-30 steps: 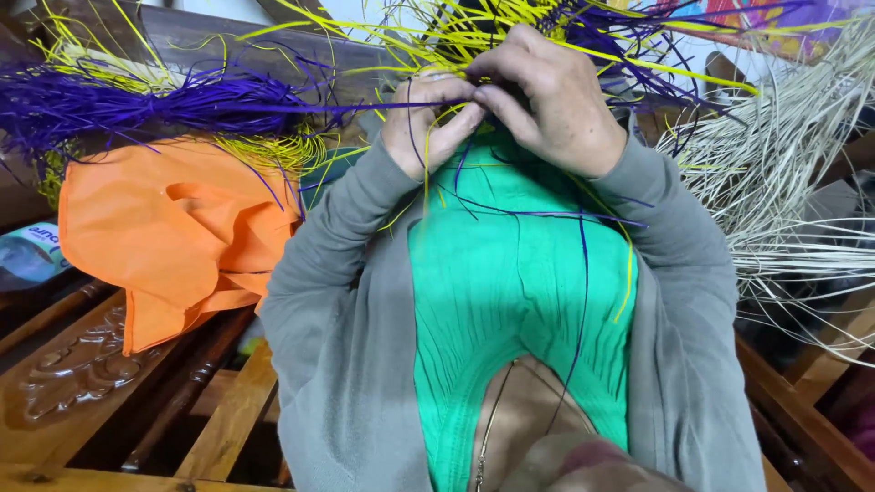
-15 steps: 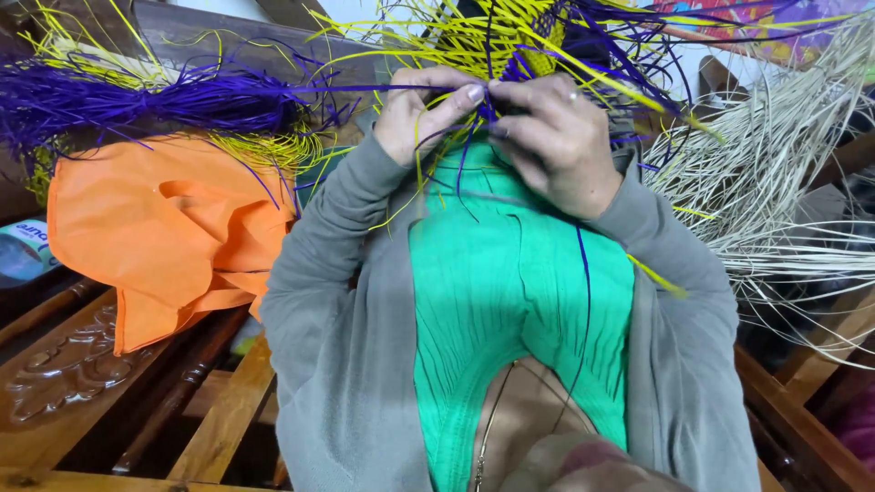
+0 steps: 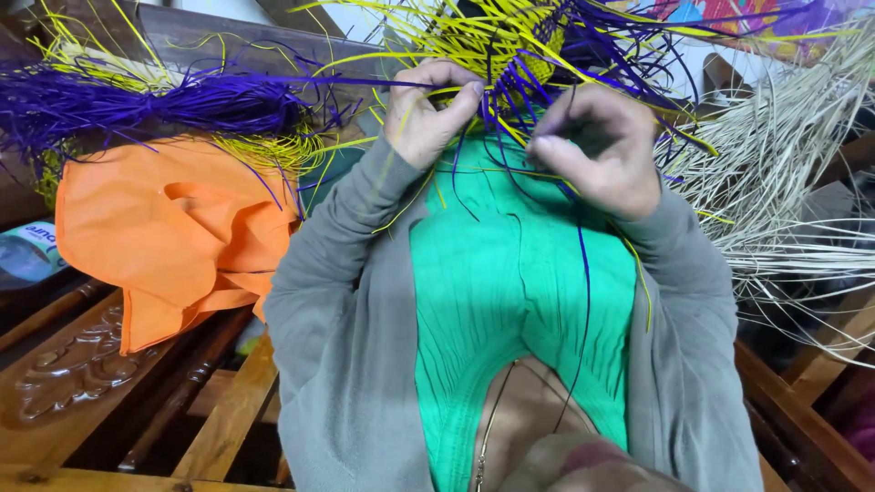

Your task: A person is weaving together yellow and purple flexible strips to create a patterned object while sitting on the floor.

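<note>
A half-woven piece of yellow and purple strips hangs in front of my chest, with loose ends sticking out all round. My left hand pinches yellow strips at the piece's lower left edge between thumb and forefinger. My right hand sits a little lower and to the right, fingers closed on a thin purple strip that trails down over my green top. Both arms are in grey cardigan sleeves.
A bundle of purple strips with yellow strips beneath lies at the left on an orange cloth bag. Pale natural straw fans out at the right. Carved wooden bench slats run underneath.
My hands have drawn apart. The right hand has moved down and to the right, pulling a purple strip out of the weave; the left hand stays at the piece's edge.
</note>
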